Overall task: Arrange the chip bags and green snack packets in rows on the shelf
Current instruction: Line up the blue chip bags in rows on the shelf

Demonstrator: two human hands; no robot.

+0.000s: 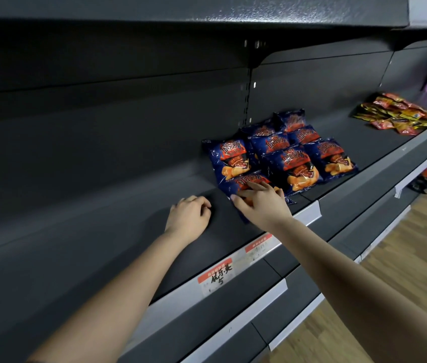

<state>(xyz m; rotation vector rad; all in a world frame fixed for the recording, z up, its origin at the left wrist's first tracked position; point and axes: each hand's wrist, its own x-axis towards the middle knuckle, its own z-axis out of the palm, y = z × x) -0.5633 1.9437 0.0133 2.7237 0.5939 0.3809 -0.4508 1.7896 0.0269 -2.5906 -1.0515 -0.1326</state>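
Now, head view: the step in hand looks like setting one more chip bag (242,183) into the left-most row, near the shelf's (128,231) front edge. R hand (262,205) pinches that bag at its near-left corner, thumb at the edge, fingers laid on top. L hand (189,213) rests on bare shelf just left of it, fingers loosely curled, holding nothing. Other chip bags (293,163) lie overlapping in rows front to back, right of & behind the held one. Next move prob. calls for squaring the bag w/ its row, then letting go w/o dragging neighbours. Bags are dark blue, glossy, puffy, w/ orange-red print; likely light & slippery. No green snack packets seen. Red-yellow packets (395,113) lie well apart toward the shelf's right end.
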